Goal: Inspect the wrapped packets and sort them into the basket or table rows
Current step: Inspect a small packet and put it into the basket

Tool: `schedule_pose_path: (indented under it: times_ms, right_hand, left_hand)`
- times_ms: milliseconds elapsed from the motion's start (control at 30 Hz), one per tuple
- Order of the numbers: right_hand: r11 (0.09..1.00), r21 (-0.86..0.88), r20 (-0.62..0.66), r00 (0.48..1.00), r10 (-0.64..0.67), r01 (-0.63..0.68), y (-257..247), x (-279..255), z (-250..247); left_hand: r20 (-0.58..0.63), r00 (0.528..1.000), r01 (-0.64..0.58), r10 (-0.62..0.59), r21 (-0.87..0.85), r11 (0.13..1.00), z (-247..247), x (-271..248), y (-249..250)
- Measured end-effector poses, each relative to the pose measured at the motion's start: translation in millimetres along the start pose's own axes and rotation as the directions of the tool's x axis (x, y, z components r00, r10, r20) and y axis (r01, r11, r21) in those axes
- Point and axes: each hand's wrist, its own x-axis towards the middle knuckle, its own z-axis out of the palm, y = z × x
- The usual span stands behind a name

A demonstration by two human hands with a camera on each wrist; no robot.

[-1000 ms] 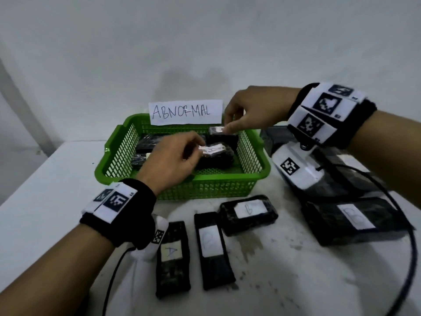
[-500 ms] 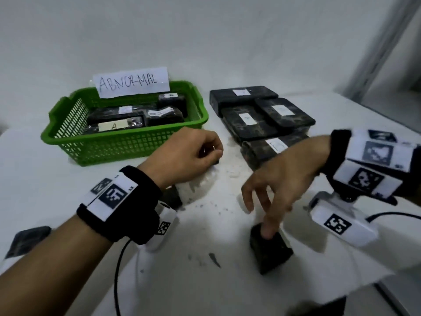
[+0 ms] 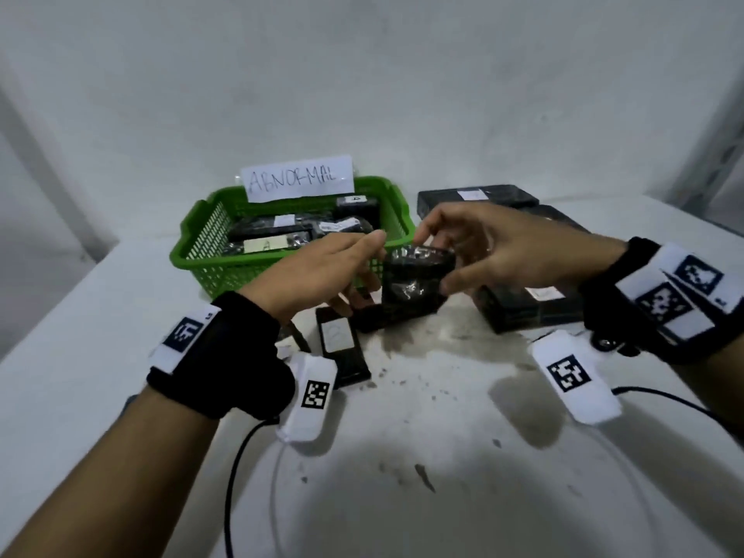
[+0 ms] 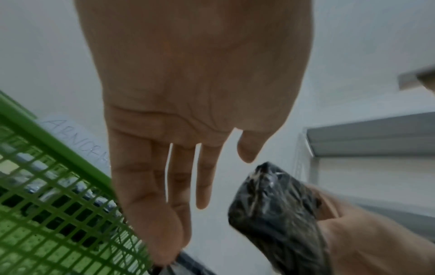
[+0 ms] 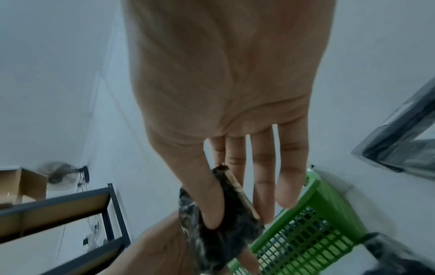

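Note:
A black wrapped packet [image 3: 414, 283] is held up off the table in front of the green basket [image 3: 193, 251]. My right hand [image 3: 432, 259] pinches it between thumb and fingers, as the right wrist view shows with the packet [image 5: 219, 232] under the thumb. My left hand [image 3: 366, 271] is beside it on the left, fingers straight; in the left wrist view the hand [image 4: 188, 186] holds nothing and the packet [image 4: 277, 219] stands apart to its right. Whether the left fingers touch the packet's underside is hidden.
The basket carries an "ABNORMAL" sign [image 3: 298, 179] and holds several black packets [image 3: 273, 239]. A labelled packet [image 3: 340, 344] lies on the white table [image 3: 443, 457] below my hands. Larger black packets [image 3: 531, 308] are stacked at the right. Cables trail from both wrists.
My right hand lifted the packet from the table's front edge up toward the basket. My left hand uncurled and came alongside it. The head view swung back to the left.

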Motion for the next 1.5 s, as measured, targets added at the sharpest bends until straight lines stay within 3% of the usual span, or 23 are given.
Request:
schedule_pose_path:
  times_ms: [67, 167, 367, 467, 533, 633, 767, 833, 967, 1067, 1233, 1400, 1500]
  right_hand:
    - [0.994, 0.024, -0.098, 0.99, -0.1, 0.103, 2, 18, 5]
    - [0.972, 0.016, -0.183, 0.956, -0.228, 0.235, 2, 44, 17]
    - [0.934, -0.008, -0.375, 0.865, -0.334, 0.357, -12, 90, 31]
    - [0.944, 0.126, -0.326, 0.911, -0.253, 0.306, -21, 105, 31]
    - [0.933, 0.219, -0.285, 0.933, -0.218, 0.285, -23, 113, 33]
    - [0.903, 0.297, -0.303, 0.927, -0.22, 0.311, -20, 118, 40]
    - [0.9, 0.245, -0.38, 0.89, -0.252, 0.36, -15, 118, 47]
    - [0.913, 0.176, -0.428, 0.864, -0.265, 0.367, -13, 118, 47]
    - [0.935, 0.098, -0.429, 0.862, -0.269, 0.34, -16, 109, 46]
    - [0.954, 0.002, -0.409, 0.871, -0.272, 0.299, -20, 98, 46]
    - [0.955, -0.112, -0.455, 0.84, -0.296, 0.275, -24, 93, 48]
    - [0.942, -0.108, -0.504, 0.799, -0.328, 0.318, -28, 93, 46]
    - [0.943, -0.091, -0.484, 0.814, -0.322, 0.32, -28, 92, 44]
  left_hand:
    - [0.013, 1.0, 0.02, -0.018, -0.142, 0.99, -10, -1, -1]
    - [-0.035, 0.997, -0.077, 0.07, -0.301, 0.951, -28, 2, -5]
    - [-0.299, 0.939, -0.28, 0.169, -0.384, 0.88, -57, 11, -18]
    - [-0.395, 0.893, -0.384, 0.214, -0.422, 0.821, -66, 18, -25]
    - [-0.434, 0.866, -0.436, 0.248, -0.416, 0.798, -71, 23, -30]
    - [-0.482, 0.827, -0.49, 0.291, -0.362, 0.793, -72, 25, -33]
    - [-0.496, 0.781, -0.454, 0.38, -0.034, 0.89, -70, 25, -37]
    - [-0.478, 0.79, -0.422, 0.385, 0.033, 0.906, -70, 24, -39]
    - [-0.396, 0.841, -0.448, 0.368, -0.127, 0.885, -65, 19, -34]
    - [-0.389, 0.833, -0.468, 0.393, -0.117, 0.876, -62, 17, -30]
    - [-0.383, 0.825, -0.488, 0.416, -0.111, 0.866, -61, 14, -30]
    - [-0.366, 0.838, -0.484, 0.405, -0.157, 0.861, -66, 14, -27]
    - [-0.382, 0.831, -0.494, 0.404, -0.176, 0.851, -64, 15, -27]
